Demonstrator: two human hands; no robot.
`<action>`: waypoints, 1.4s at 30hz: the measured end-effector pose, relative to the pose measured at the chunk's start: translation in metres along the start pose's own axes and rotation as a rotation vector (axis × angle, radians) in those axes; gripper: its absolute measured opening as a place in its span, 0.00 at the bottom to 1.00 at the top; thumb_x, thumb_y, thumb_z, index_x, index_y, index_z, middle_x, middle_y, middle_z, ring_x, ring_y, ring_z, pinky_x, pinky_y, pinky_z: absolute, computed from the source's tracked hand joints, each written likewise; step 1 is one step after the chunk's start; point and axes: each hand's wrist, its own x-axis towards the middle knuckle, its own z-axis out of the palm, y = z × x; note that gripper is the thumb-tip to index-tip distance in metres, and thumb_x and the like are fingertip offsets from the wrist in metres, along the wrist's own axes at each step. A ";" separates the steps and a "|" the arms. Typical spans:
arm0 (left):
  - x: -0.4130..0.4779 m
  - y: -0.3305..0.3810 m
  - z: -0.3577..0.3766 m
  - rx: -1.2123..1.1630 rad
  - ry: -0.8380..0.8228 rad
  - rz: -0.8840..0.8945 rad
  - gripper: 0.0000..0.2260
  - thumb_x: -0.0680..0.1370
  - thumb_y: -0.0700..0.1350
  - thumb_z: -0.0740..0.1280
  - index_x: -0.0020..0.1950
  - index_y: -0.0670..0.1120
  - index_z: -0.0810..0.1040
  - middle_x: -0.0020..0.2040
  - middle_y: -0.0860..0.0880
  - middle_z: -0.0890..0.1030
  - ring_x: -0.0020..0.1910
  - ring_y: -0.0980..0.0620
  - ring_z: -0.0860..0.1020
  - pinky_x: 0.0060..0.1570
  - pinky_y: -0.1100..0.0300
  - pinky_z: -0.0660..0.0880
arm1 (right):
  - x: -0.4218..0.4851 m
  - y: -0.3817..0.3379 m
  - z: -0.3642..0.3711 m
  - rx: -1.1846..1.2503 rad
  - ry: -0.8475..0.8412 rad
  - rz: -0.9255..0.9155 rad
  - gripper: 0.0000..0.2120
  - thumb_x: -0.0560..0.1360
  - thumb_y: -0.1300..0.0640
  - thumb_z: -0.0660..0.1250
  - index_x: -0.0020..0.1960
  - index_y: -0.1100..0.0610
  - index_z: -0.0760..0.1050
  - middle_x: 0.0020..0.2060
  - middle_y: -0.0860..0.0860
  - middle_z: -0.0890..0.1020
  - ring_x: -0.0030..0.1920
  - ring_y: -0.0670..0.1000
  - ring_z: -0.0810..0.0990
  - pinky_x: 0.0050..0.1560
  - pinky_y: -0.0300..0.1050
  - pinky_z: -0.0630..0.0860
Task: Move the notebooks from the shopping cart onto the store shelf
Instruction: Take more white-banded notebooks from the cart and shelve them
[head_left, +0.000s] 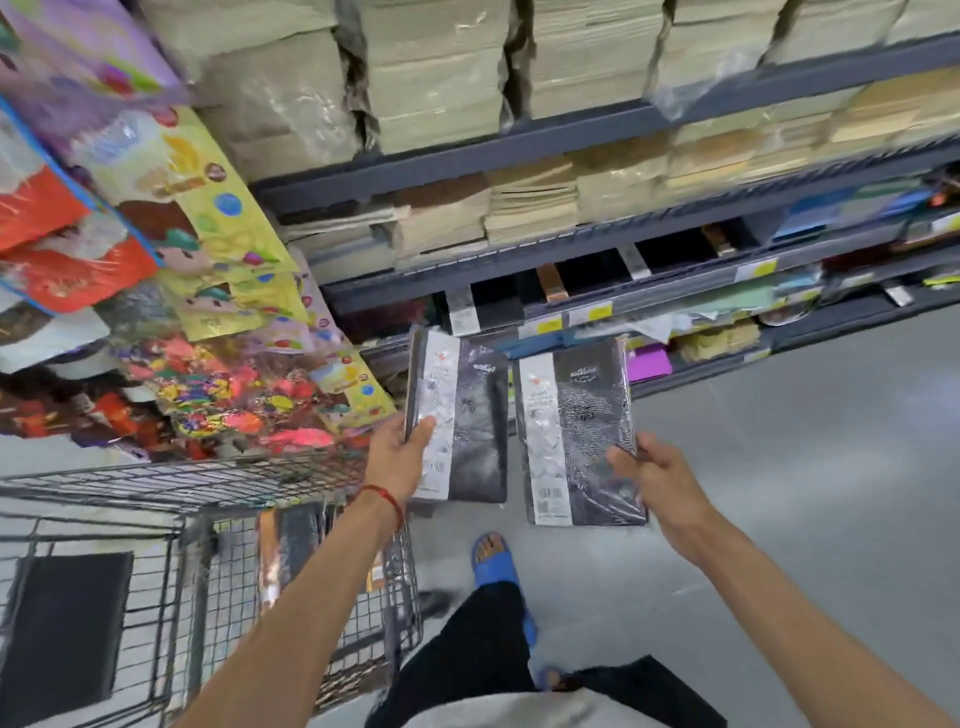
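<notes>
My left hand (397, 457) grips a black plastic-wrapped notebook (467, 415) with a white label strip, held upright in front of the shelf. My right hand (649, 478) holds a second, similar black notebook (582, 431) by its right edge, just beside the first. Both hang above the floor, below a shelf row (623, 306) of black notebooks with yellow price tags. More notebooks (291, 551) stand in the wire shopping cart (208, 483) at lower left.
Grey metal shelves (571, 135) hold stacks of wrapped tan paper above and coloured stationery lower right. Colourful gift bags (208, 332) hang at left over the cart. My foot in a blue sandal (491, 564) stands on the grey floor.
</notes>
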 end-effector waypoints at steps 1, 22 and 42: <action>0.017 -0.001 0.004 0.020 -0.002 -0.032 0.13 0.81 0.44 0.65 0.64 0.44 0.74 0.52 0.54 0.79 0.57 0.52 0.75 0.58 0.59 0.72 | 0.012 -0.003 -0.001 0.030 0.026 0.037 0.04 0.78 0.65 0.69 0.52 0.60 0.80 0.40 0.49 0.86 0.42 0.51 0.84 0.40 0.42 0.78; 0.145 0.012 0.090 -0.044 0.043 -0.494 0.23 0.82 0.58 0.59 0.74 0.50 0.68 0.72 0.48 0.72 0.69 0.44 0.73 0.71 0.50 0.65 | 0.122 -0.046 -0.031 0.084 -0.058 0.196 0.11 0.79 0.65 0.66 0.59 0.61 0.81 0.55 0.62 0.85 0.56 0.66 0.83 0.57 0.60 0.80; 0.139 -0.025 0.071 0.334 -0.057 -0.120 0.54 0.57 0.34 0.81 0.78 0.49 0.58 0.69 0.45 0.68 0.68 0.46 0.68 0.69 0.50 0.70 | 0.126 -0.049 -0.008 0.255 0.132 0.258 0.12 0.81 0.63 0.65 0.62 0.66 0.76 0.55 0.60 0.85 0.51 0.58 0.86 0.49 0.51 0.83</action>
